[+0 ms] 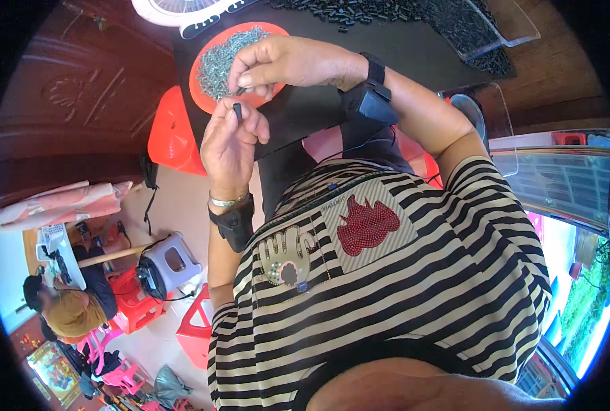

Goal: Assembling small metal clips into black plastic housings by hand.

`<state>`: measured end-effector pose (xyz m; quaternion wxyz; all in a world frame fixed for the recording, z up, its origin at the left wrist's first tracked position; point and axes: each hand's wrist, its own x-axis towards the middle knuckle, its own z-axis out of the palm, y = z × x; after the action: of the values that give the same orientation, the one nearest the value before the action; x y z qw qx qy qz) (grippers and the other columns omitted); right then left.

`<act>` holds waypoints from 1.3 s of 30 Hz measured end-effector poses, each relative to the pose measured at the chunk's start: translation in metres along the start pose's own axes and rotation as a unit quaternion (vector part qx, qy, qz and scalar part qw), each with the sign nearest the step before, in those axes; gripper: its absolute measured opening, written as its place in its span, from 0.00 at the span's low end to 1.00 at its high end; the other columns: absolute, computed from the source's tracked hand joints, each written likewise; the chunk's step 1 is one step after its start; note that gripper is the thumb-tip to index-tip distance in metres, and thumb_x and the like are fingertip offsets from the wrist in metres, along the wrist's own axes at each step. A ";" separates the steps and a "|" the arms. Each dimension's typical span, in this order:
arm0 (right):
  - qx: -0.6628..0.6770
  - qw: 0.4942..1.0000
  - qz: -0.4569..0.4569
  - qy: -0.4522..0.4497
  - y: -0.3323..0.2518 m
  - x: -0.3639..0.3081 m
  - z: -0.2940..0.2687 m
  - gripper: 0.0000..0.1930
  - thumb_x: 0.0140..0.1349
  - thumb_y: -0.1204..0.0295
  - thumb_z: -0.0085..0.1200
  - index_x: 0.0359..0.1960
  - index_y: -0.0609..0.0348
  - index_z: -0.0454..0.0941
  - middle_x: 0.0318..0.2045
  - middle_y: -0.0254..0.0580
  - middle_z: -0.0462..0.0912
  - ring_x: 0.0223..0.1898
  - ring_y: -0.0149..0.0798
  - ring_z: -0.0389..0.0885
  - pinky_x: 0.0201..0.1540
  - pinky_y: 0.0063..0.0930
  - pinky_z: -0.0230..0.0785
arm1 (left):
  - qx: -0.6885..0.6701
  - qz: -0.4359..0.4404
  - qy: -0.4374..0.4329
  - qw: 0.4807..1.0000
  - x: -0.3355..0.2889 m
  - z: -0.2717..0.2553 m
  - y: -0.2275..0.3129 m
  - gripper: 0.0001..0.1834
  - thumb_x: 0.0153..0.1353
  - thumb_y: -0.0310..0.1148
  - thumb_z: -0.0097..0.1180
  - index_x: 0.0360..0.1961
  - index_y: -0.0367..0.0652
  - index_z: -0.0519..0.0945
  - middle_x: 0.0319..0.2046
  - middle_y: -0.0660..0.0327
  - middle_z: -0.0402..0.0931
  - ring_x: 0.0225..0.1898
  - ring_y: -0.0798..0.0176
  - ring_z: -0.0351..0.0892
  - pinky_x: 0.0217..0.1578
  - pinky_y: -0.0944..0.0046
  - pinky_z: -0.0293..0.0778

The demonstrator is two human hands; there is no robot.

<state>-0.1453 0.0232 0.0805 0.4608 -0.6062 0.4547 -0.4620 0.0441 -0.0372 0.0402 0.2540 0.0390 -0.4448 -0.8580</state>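
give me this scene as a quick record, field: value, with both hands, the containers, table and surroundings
left hand: the left hand holds a small black part at its fingertips, near the bowl's edge
right hand: the right hand is over the bowl, fingertips close together; anything between them is too small to tell
container: orange-red bowl with many small silvery metal pieces
table: dark tabletop with loose black pieces toward the far edge
surroundings: red stool beside the table; another person further off at left
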 end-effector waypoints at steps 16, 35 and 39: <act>-0.067 0.996 -0.002 -0.066 -0.017 0.005 0.002 0.12 0.65 0.65 0.49 0.36 0.62 0.78 0.25 0.32 0.76 0.27 0.24 0.72 0.31 0.20 0.68 | 0.024 -0.024 -0.005 0.999 -0.002 -0.002 0.001 0.14 0.65 0.41 0.47 0.36 0.39 0.69 0.25 0.62 0.64 0.26 0.62 0.68 0.29 0.67 0.65; 0.073 0.984 0.088 0.135 0.011 0.012 0.042 0.17 0.66 0.59 0.51 0.28 0.60 0.76 0.21 0.31 0.75 0.21 0.23 0.71 0.25 0.17 0.65 | 0.053 0.048 0.064 0.995 -0.002 -0.006 -0.011 0.14 0.67 0.36 0.44 0.43 0.35 0.69 0.40 0.54 0.73 0.42 0.56 0.76 0.32 0.67 0.67; 0.036 0.982 0.011 0.185 0.017 0.008 0.050 0.14 0.66 0.64 0.50 0.27 0.62 0.75 0.19 0.35 0.78 0.18 0.26 0.76 0.20 0.19 0.68 | 0.074 0.042 0.069 0.994 -0.001 -0.006 -0.013 0.14 0.67 0.36 0.41 0.43 0.35 0.68 0.35 0.57 0.72 0.34 0.61 0.73 0.31 0.67 0.64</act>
<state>-0.0975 0.0193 0.0575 0.3959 -0.4882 0.5218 -0.5768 0.0416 -0.0347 0.0259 0.3163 0.0984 -0.4901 -0.8063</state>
